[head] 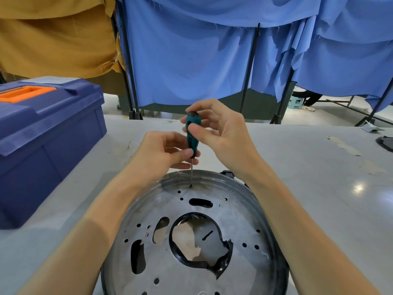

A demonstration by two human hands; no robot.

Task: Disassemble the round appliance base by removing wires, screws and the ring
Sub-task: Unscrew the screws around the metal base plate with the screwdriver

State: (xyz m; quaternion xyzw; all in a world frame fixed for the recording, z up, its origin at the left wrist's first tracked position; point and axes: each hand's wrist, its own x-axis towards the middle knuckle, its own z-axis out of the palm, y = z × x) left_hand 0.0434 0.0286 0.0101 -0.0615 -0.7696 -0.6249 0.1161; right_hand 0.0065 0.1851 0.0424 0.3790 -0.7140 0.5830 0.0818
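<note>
Both bare forearms are stretched in from the bottom edge, the left from 7 o'clock and the right from 5 o'clock, and are brought together near the centre. The left hand is curled, thumb and fingertips pinched on the lower end of the screwdriver. The right hand is held at its 1 o'clock, thumb and fingers closed round the top.
</note>
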